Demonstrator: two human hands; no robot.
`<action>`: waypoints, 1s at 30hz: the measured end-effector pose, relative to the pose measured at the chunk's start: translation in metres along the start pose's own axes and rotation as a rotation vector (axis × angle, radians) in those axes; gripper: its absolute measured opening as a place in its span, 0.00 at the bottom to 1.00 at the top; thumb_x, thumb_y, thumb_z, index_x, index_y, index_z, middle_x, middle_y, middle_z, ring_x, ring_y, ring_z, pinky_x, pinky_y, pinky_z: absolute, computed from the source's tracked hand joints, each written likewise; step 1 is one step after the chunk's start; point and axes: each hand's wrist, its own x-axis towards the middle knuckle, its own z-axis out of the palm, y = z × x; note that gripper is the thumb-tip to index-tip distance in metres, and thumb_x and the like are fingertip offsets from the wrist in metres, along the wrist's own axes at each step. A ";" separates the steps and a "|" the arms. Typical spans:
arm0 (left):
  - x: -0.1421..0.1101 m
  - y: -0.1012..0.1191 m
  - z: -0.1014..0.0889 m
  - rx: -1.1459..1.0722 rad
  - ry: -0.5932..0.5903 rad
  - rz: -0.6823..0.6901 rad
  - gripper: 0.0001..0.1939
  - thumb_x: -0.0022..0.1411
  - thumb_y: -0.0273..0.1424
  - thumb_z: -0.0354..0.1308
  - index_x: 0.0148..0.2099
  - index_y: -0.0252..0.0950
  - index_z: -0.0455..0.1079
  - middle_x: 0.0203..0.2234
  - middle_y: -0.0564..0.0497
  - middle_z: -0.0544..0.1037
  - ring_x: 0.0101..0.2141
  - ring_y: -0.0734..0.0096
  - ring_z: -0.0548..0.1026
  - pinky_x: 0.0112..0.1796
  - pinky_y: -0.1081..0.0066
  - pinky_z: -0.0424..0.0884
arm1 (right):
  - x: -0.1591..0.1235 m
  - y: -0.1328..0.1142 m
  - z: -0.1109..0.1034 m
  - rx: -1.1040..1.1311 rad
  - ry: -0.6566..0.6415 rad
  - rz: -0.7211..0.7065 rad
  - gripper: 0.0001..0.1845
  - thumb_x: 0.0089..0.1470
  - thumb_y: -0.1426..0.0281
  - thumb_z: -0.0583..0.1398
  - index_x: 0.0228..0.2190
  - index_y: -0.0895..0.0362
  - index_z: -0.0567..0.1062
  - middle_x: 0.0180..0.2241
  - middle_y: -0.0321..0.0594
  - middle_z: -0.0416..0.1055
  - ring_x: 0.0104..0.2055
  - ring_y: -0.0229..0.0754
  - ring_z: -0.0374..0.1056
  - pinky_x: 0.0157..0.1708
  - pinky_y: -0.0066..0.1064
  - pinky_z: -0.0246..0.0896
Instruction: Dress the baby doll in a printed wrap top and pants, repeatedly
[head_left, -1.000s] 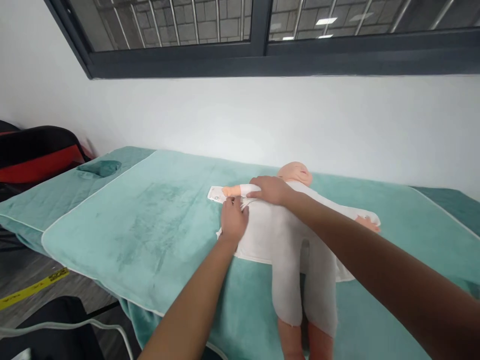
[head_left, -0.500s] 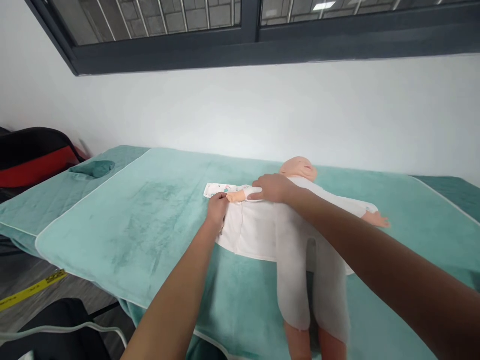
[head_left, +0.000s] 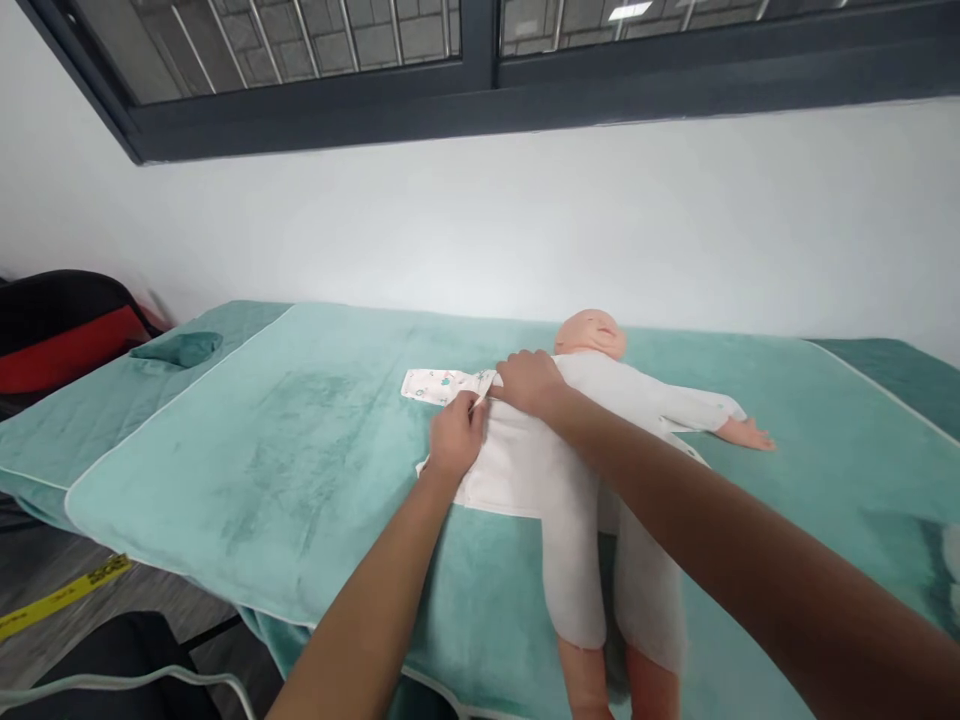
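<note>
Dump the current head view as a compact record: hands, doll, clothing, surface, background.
left_hand: left hand, fingers pinching patterned sleeve
right_hand: right hand, beside that sleeve's inner end; grip unclear
doll: doll, face up, legs toward camera
doll_far_right_hand: bare hand, out past the cuff
clothing: white garment, partly under doll
surface: teal cover
background: white wall, dark window frame
floor: yellow tape, lower left

This looks like an indoor training room, with a pink plastic baby doll (head_left: 590, 334) lying on a padded surface (head_left: 322, 450) covered in pale green plush cloth. A dark-framed window (head_left: 480, 97) with metal bars outside and yellow-and-black floor tape (head_left: 64, 597) suggest an institutional building.
</note>
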 end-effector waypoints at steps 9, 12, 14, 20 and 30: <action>0.005 -0.004 0.001 0.210 0.028 0.028 0.11 0.68 0.39 0.46 0.40 0.39 0.64 0.29 0.48 0.75 0.32 0.61 0.72 0.34 0.67 0.60 | -0.123 0.101 0.030 0.345 0.630 0.730 0.19 0.58 0.61 0.49 0.27 0.57 0.74 0.29 0.46 0.73 0.32 0.47 0.65 0.32 0.35 0.54; 0.005 -0.005 0.002 0.245 0.029 0.025 0.12 0.68 0.39 0.44 0.40 0.39 0.64 0.28 0.48 0.75 0.32 0.60 0.73 0.33 0.67 0.60 | -0.152 0.121 0.053 0.510 0.533 0.790 0.26 0.58 0.54 0.47 0.18 0.55 0.69 0.22 0.45 0.70 0.27 0.45 0.63 0.30 0.35 0.53; 0.004 -0.004 0.001 0.268 0.034 0.032 0.12 0.69 0.38 0.44 0.39 0.39 0.64 0.29 0.46 0.76 0.33 0.60 0.74 0.33 0.68 0.61 | -0.156 0.119 0.059 0.612 0.514 0.743 0.29 0.58 0.50 0.47 0.15 0.54 0.66 0.20 0.44 0.70 0.26 0.44 0.62 0.30 0.35 0.52; -0.002 0.003 -0.003 0.305 0.040 0.074 0.11 0.68 0.37 0.46 0.43 0.37 0.66 0.32 0.44 0.77 0.36 0.58 0.75 0.35 0.67 0.63 | -0.149 0.103 0.057 0.746 0.593 0.711 0.30 0.56 0.47 0.48 0.14 0.54 0.63 0.17 0.39 0.66 0.27 0.44 0.62 0.29 0.33 0.52; -0.008 0.008 -0.002 0.340 0.042 0.105 0.15 0.67 0.34 0.47 0.53 0.35 0.64 0.41 0.40 0.77 0.44 0.54 0.75 0.42 0.63 0.66 | -0.151 0.104 0.057 0.933 0.635 0.653 0.22 0.53 0.54 0.52 0.29 0.57 0.77 0.33 0.42 0.78 0.39 0.49 0.70 0.40 0.34 0.59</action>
